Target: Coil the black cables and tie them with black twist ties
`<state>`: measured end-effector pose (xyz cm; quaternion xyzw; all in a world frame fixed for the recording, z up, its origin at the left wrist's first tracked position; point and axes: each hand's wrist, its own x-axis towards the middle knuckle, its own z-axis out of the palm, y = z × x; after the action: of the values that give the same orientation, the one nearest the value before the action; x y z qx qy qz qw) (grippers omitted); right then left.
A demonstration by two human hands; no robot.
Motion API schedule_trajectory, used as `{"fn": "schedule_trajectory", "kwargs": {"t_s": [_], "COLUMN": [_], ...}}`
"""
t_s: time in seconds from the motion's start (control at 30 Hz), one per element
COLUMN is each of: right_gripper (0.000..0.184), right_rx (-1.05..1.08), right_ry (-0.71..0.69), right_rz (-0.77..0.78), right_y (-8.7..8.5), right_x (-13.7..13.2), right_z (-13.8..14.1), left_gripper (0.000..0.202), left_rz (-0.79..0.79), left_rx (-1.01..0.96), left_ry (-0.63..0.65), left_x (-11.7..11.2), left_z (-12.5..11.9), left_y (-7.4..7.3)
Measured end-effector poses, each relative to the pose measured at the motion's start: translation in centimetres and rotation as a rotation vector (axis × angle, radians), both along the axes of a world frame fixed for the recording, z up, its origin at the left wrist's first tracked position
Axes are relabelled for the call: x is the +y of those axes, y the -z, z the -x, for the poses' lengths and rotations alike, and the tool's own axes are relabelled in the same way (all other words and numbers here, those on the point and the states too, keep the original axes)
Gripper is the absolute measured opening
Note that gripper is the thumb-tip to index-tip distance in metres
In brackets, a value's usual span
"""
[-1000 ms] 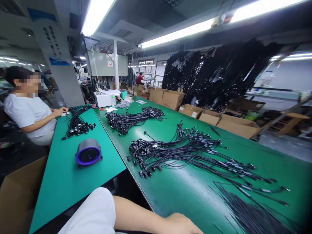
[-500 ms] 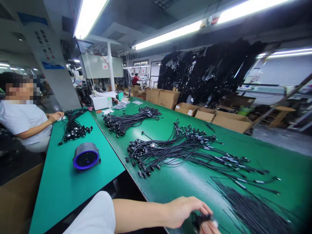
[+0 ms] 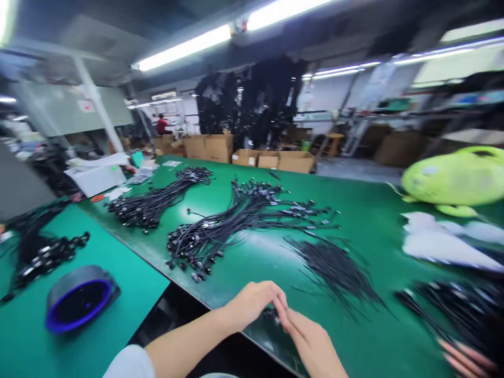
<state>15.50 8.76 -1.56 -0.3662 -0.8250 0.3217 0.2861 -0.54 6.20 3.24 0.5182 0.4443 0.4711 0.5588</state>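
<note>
Head camera, looking forward and down: the person's two bare hands meet at the near edge of a long green table [image 3: 362, 220]. The left hand [image 3: 248, 307] reaches in with its fingers bent downward; the right hand [image 3: 315, 336] comes from the lower right, its fingertips against the left fingers. Just under them is a small dark piece [image 3: 271, 313], mostly hidden (the hands screen it), so I cannot tell whether either set of fingers grips it.

Beyond the hands lies a large bundle of black cables [image 3: 244, 210] with connectors at its ends, and farther off to the left a second bundle [image 3: 157, 202]. Right of the hands, thin black strands [image 3: 334, 268] lie in a loose heap. On the adjoining left table [image 3: 126, 262] stands a grey round device with a blue-purple ring [image 3: 81, 299], near more dark cables [image 3: 47, 257]. At the right are a lime-green object [image 3: 452, 176], white sheeting [image 3: 433, 241] and dark cords [image 3: 457, 304], with another person's blurred fingers [image 3: 466, 359] beside the cords. Cardboard boxes [image 3: 212, 147] stand behind the table.
</note>
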Motion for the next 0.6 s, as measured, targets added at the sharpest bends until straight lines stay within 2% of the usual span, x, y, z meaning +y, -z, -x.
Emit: {"fn": "schedule_trajectory", "kwargs": {"t_s": [0.07,0.13,0.2,0.23,0.3,0.4,0.5,0.6], "right_gripper": [0.043,0.039,0.036,0.036,0.039,0.041,0.043,0.05], "right_rx": [0.0,0.04,0.18,0.283,0.49,0.639,0.675,0.692], "right_ry": [0.103,0.167,0.199,0.198,0.18,0.139,0.062,-0.001], "right_rz": [0.029,0.072,0.176,0.281,0.533,0.825,0.996,1.106], "right_y": [-0.7,-1.5,-1.9,-1.9,-1.4,-0.2,0.9,1.4], "right_x": [0.4,0.5,0.3,0.2,-0.1,-0.8,-1.3,-1.6], "right_z": [-0.1,-0.2,-0.1,0.1,0.3,0.1,-0.7,-1.8], "left_gripper": [0.038,0.025,0.03,0.036,0.045,0.047,0.048,0.045], "left_rz": [-0.063,-0.066,-0.011,0.021,0.045,-0.003,0.006,0.053], "left_rx": [0.143,0.213,0.211,0.203,0.193,0.204,0.134,-0.042], "left_ry": [0.03,-0.1,-0.256,-0.28,-0.24,-0.105,-0.006,0.046], "left_x": [-1.1,-1.8,-1.9,-1.8,-1.4,-1.3,-1.6,-1.8], "left_z": [-0.3,-0.8,-1.1,-1.2,-1.4,-1.7,-2.5,-3.7], "left_y": [0.2,1.7,3.6,4.4,5.3,5.1,4.6,4.6]}}
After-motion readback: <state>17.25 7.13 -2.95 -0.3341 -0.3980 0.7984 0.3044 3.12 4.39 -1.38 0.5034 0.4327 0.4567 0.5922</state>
